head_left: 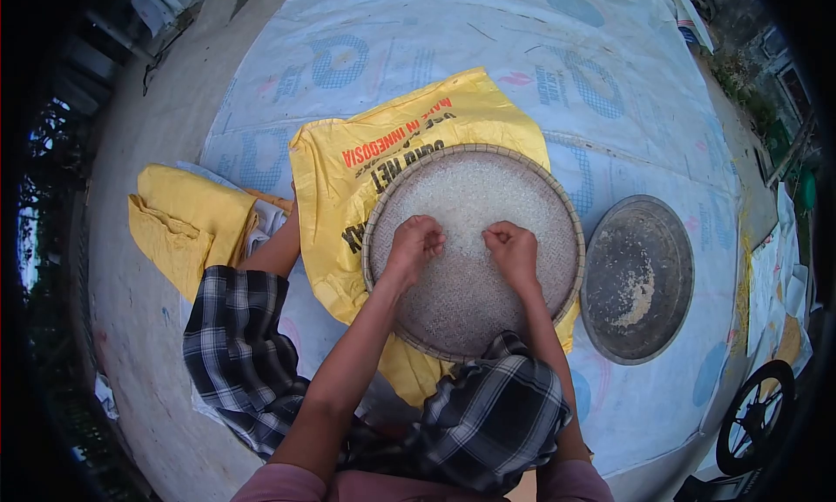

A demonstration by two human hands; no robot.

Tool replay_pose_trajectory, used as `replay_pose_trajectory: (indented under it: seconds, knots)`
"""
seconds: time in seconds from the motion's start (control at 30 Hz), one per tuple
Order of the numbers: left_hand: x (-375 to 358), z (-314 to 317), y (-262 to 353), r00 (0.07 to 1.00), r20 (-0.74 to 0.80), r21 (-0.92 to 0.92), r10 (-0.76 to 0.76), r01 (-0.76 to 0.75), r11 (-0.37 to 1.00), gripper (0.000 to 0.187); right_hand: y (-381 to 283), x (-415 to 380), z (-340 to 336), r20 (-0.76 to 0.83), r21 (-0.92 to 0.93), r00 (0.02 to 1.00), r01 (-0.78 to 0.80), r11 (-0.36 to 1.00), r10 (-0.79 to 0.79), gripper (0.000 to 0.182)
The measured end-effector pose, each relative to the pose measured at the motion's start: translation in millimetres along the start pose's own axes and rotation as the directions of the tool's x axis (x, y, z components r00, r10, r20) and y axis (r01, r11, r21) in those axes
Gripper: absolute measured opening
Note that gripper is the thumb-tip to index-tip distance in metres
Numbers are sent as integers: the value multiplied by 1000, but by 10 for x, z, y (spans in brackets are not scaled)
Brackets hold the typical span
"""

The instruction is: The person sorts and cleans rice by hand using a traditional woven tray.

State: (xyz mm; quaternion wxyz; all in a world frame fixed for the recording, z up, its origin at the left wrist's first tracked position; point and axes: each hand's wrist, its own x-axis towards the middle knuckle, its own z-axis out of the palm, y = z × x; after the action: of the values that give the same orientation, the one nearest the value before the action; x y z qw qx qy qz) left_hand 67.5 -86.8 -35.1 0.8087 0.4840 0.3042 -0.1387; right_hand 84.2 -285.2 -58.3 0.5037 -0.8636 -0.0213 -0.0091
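Note:
A round woven winnowing tray (461, 321) lies in front of me, with pale grains like rice (466, 187) spread mostly over its far half. Above the left part of the grains is my left hand (418, 243), its fingers curled into a pinch. My right hand (512, 251) is a short way to the right, thumb and fingertips pressed together. Whatever either pinch holds is too small to make out. Under the tray lies a yellow printed sack (335, 202), partly covered by it.
Right of the tray stands a dark metal basin (666, 276) with a little pale grain (640, 297) in it. A folded yellow sack (187, 210) lies at left. Printed light-blue sheeting (435, 32) covers the ground. A black spoked wheel (756, 419) is at lower right.

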Motion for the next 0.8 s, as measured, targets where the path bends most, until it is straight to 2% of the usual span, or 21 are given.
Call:
replay_pose_trajectory:
  seconds: [0.03, 0.07, 0.1, 0.13, 0.17, 0.2, 0.23, 0.27, 0.3, 0.33, 0.4, 0.47, 0.5, 0.53, 0.57, 0.67, 0.7, 0.73, 0.77, 0.8]
  knots:
    - [-71, -4, 34, 1000, -9, -9, -20, 20, 1000, 8, 50, 28, -116, 0, 1, 1000, -1, 1000, 1, 10]
    - [-71, -36, 12, 1000, -10, -9, -20, 20, 1000, 8, 115, 81, -293, 146, 442, 971, -233, 866, 187, 8]
    - [-49, -69, -30, 1000, -21, 77, -2, 4, 997, 10, 136, 112, -390, 352, 740, 894, -447, 503, 277, 6]
    - [-32, -88, -81, 999, -28, 163, 16, -11, 987, 11, 142, 111, -383, 350, 740, 894, -447, 503, 279, 6]
    - [-11, -77, -148, 1000, -23, 164, 15, -12, 986, 11, 145, 116, -359, 234, 638, 930, -366, 677, 282, 6]
    - [-15, -3, -191, 985, -9, 340, 174, -161, 927, 13, 117, 122, -342, 115, 498, 959, -282, 820, 259, 7]
    - [-17, 66, -234, 946, 32, 499, 323, -295, 815, 14, 89, 110, -312, 109, 497, 959, -280, 821, 261, 7]
    - [-22, 118, -273, 946, 36, 499, 321, -296, 815, 14, 57, 91, -258, 25, 269, 983, -180, 946, 180, 5]
    - [-99, 219, -228, 916, 51, 690, 398, -321, 649, 16, 14, 79, -201, -34, 15, 997, -76, 997, 76, 7]
    - [-140, 293, -208, 879, 82, 839, 470, -315, 443, 18, -24, 83, -163, -61, -244, 997, 25, 969, -41, 11]
    - [-109, 324, -270, 865, 97, 862, 492, -320, 392, 17, -3, 93, -130, -31, -307, 1000, -5, 952, -5, 17]
    - [-96, 343, -308, 815, 187, 895, 548, -372, 248, 15, 176, 95, -115, -77, -84, 993, 82, 993, -88, 10]
    - [-93, 350, -322, 816, 188, 894, 546, -373, 249, 15, 186, 101, -237, -78, -85, 993, 80, 993, -87, 10]
    - [-90, 351, -328, 793, 199, 892, 576, -389, 228, 14, 158, 113, -417, 69, 400, 986, -165, 901, 150, 6]
    - [-92, 349, -339, 770, 207, 891, 604, -404, 209, 13, 123, 110, -524, 306, 734, 910, -412, 539, 280, 4]
    - [-143, 376, -286, 788, 142, 901, 599, -353, 251, 12, 82, 43, -574, 286, 729, 909, -412, 546, 304, 7]
    - [-126, 369, -304, 789, 145, 900, 597, -356, 251, 12, 142, 29, -473, 195, 514, 934, -357, 780, 299, 5]
    - [-100, 354, -332, 781, 167, 901, 602, -368, 228, 12, 77, -6, -392, 192, 513, 934, -356, 781, 300, 5]
    - [-73, 347, -356, 772, 188, 902, 607, -381, 205, 12, 5, -44, -287, 44, 171, 990, -142, 975, 136, 6]
    - [-66, 351, -357, 770, 189, 901, 609, -383, 204, 12, -48, -66, -216, -29, -222, 996, 72, 972, -81, 9]
